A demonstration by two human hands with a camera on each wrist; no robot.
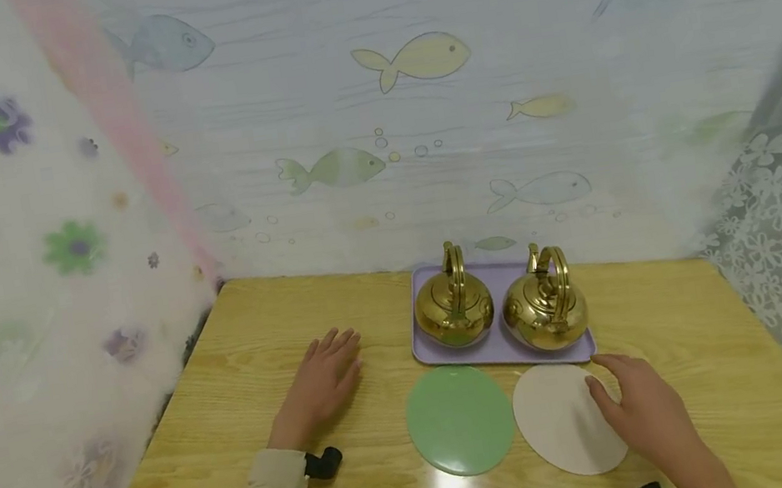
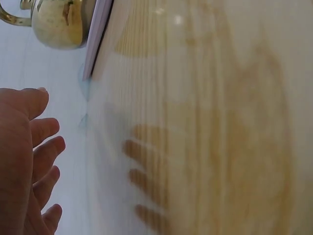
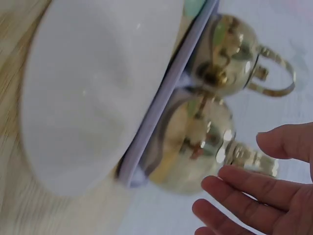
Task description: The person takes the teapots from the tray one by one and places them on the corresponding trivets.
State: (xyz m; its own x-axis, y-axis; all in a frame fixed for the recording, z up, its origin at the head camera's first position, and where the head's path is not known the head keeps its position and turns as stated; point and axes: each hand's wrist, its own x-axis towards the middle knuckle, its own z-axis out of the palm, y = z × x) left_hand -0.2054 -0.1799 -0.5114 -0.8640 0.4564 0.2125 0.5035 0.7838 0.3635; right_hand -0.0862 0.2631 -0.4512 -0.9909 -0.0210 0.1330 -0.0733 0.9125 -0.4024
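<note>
Two shiny gold teapots, the left one and the right one, stand side by side on a lilac tray, their handles upright. My left hand is to the left of the tray with its fingers extended, holding nothing; the left wrist view shows its reflection on the tabletop. Beside the tray's front right corner is my right hand, thumb and fingers spread and nothing between them. It partly covers the edge of a white round disc. In the right wrist view its fingers overlap the nearer teapot; contact is unclear.
A green round disc lies left of the white one, in front of the tray. Everything rests on a wood-grain table. Behind it hangs a fish-print curtain, with a flower-patterned curtain along the left side.
</note>
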